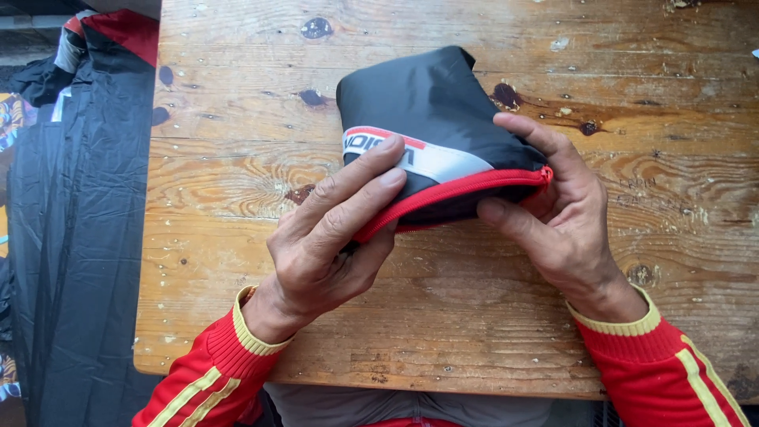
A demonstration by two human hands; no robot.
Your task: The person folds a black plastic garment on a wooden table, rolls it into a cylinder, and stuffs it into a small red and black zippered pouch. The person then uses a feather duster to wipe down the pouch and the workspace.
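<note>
One black pouch (431, 119) with red zipper (466, 192), centre of frame, on wooden counter (617, 71). Zipper edge running lower left to upper right, facing the hands. Left hand (332, 237): fingers closed over zipper's lower-left end. Right hand (561, 213): fingers pinching upper-right end. Both equally near. One dark garment (71, 198), left of frame.

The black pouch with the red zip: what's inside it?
The pouch bulges, but its contents are hidden: the black fabric covers them and the red zip shows no opening. Both hands, left and right, grip the zip edge.
</note>
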